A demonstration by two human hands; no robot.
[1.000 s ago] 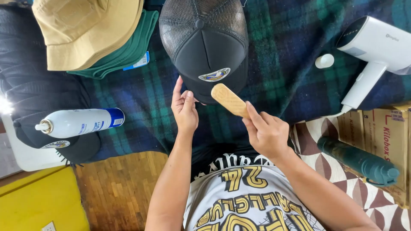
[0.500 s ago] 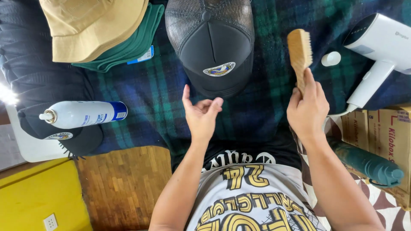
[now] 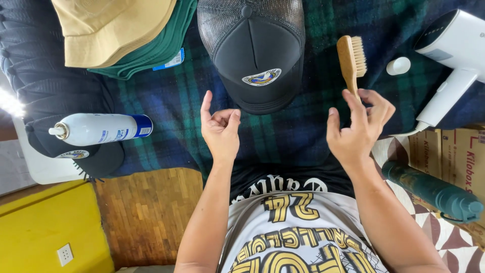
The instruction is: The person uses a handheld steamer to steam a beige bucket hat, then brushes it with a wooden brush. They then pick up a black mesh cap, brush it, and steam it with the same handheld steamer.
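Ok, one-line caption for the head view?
Right hand touching wooden brush beside black cap; left hand empty.
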